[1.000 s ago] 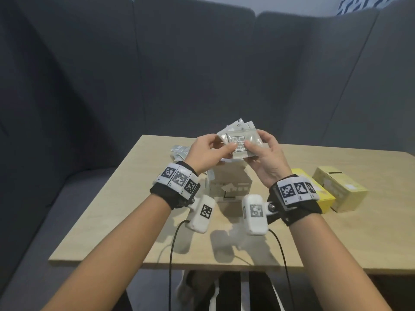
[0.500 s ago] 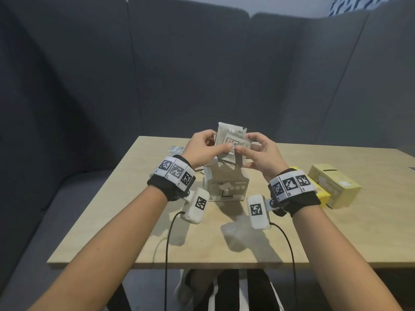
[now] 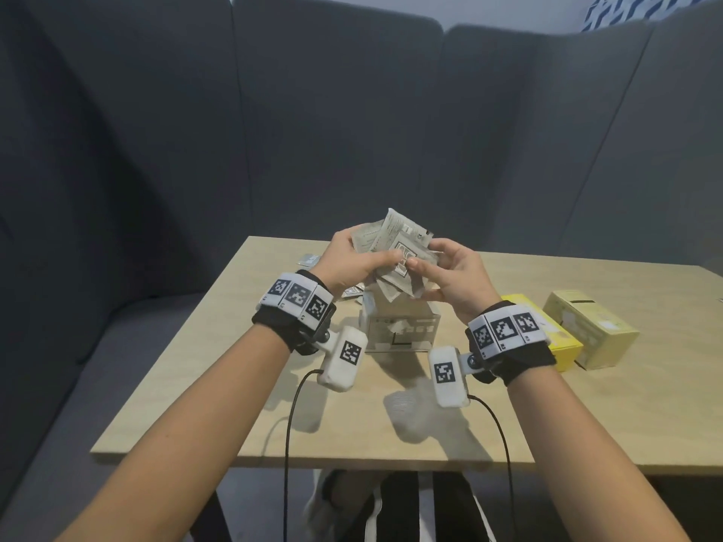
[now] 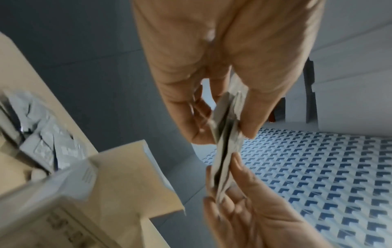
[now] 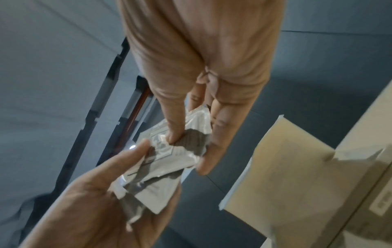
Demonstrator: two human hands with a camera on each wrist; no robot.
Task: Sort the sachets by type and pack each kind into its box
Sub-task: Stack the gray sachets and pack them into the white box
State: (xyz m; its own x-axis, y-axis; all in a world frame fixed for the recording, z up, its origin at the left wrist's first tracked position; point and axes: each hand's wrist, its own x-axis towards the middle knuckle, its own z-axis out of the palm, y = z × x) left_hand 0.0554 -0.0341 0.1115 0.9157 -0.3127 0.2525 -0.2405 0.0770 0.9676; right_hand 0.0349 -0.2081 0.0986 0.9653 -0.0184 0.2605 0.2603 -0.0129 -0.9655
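Observation:
A bunch of silver-grey sachets (image 3: 395, 252) is held upright in the air between both hands, just above an open white box (image 3: 403, 330) at the table's middle. My left hand (image 3: 352, 260) pinches the bunch from the left, thumb in front. My right hand (image 3: 450, 275) pinches it from the right. In the left wrist view the sachets (image 4: 227, 127) show edge-on between thumb and fingers. From the right wrist, the front sachet (image 5: 169, 156) shows a printed square, with the box flap (image 5: 282, 167) to the right.
Two yellow boxes (image 3: 547, 334) (image 3: 590, 330) lie on the wooden table (image 3: 626, 424) to the right. Loose grey sachets (image 3: 309, 260) lie at the far left of the table, behind my left hand. Grey sofa backs surround the table.
Both hands have turned the bunch of sachets from flat to upright and brought it lower, closer over the white box.

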